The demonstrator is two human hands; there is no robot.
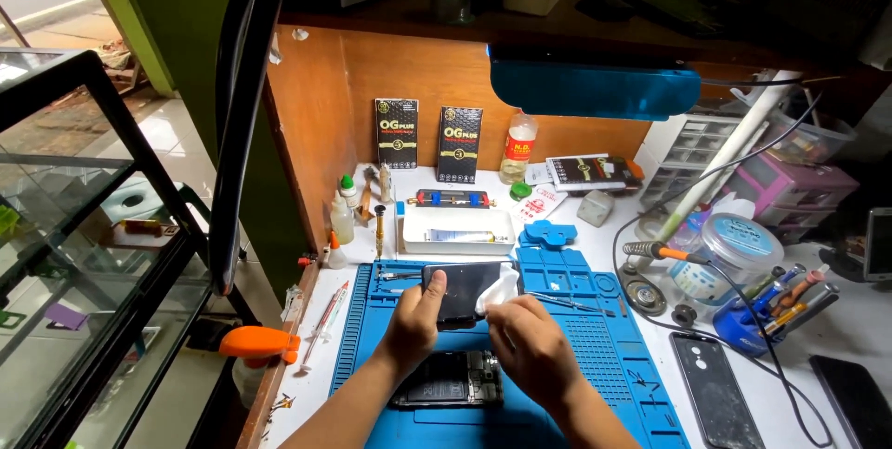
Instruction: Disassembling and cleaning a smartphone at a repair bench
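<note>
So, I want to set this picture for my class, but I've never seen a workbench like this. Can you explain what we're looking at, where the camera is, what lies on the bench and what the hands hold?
There is one picture, taken by a camera worn on a person's head, looking down at their own two bare hands. No machine is working here.

The left hand holds a dark phone screen panel tilted up by its edge. The right hand presses a small white cloth against that panel.

Both work over a blue repair mat with moulded compartments. Below the hands, an opened phone lies flat on the mat with its insides showing.

Around the mat are a soldering iron with an orange grip, a white tray, small bottles, a blue tool holder and a dark phone back cover.
</note>
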